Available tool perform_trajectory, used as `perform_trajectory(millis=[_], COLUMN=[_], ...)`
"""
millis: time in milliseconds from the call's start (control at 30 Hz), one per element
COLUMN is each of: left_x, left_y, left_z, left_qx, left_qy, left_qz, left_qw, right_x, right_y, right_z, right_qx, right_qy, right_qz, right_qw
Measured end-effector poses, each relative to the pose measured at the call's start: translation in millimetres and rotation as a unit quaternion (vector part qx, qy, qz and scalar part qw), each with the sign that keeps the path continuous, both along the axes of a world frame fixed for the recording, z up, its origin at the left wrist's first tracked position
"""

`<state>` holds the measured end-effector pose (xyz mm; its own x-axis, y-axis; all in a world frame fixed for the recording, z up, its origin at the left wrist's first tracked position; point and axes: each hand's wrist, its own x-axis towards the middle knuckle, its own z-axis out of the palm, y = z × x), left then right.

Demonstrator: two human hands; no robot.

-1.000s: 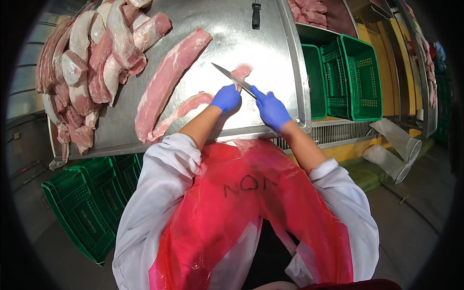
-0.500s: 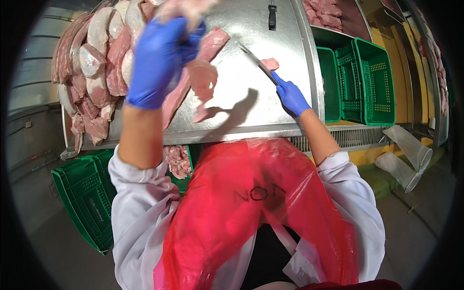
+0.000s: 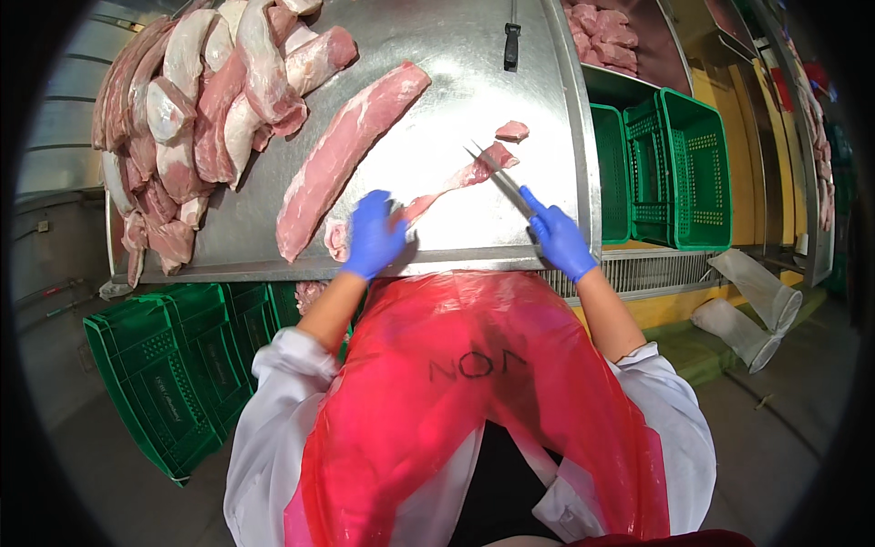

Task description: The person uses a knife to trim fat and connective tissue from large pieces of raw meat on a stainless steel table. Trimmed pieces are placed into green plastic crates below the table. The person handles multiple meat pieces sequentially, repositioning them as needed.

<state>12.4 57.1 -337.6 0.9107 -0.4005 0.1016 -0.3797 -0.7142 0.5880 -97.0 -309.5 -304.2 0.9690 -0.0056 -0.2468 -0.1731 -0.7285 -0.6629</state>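
Note:
My left hand (image 3: 375, 235), in a blue glove, is low on the metal table with its fingers closed on the near end of a thin strip of meat (image 3: 456, 180). The strip stretches away to the right. My right hand (image 3: 560, 241), also gloved, grips a knife (image 3: 503, 182) by its handle, its blade crossing the strip near the far end. Just beyond the blade lies a small chunk of meat (image 3: 512, 131). A long pink loin (image 3: 351, 159) lies left of the strip, and a small pale scrap (image 3: 337, 239) sits beside my left hand.
Many loins are heaped in a pile (image 3: 196, 118) at the table's left. Another black-handled tool (image 3: 512, 46) lies at the back. Green crates (image 3: 697, 173) stand to the right, near a tray of meat pieces (image 3: 606, 36). More green crates (image 3: 164, 374) are below the table's left edge.
My left hand has come down from the upper left, no longer with the pale meat piece, and now holds the strip. The strip now reaches right, under the knife. My right hand has shifted slightly nearer.

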Motion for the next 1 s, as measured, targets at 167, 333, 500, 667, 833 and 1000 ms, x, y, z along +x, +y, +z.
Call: perform_trajectory(millis=[167,333,500,667,833,1000], left_x=[34,36,30,14,11,20], left_y=[-119,-127,-115,-118,-139,-134], left_z=[-16,-29,-24,-6,26,62], left_qx=[0.250,0.240,0.237,0.264,0.215,0.189], left_qy=[-0.011,0.035,0.072,0.159,0.194,0.114], left_qz=[-0.063,-0.066,-0.051,-0.136,-0.174,-0.218], left_qw=[0.966,0.968,0.968,0.942,0.941,0.951], right_x=[-17,-19,7,6,86,116], right_y=[12,8,16,21,61,61], right_z=[10,5,-11,-34,-68,-68], right_qx=[-0.017,-0.041,-0.062,-0.031,0.163,0.322], right_qy=[0.064,0.127,0.109,0.088,-0.019,-0.097], right_qz=[0.049,0.069,0.059,0.044,-0.021,-0.086], right_qw=[0.997,0.989,0.990,0.995,0.986,0.938])
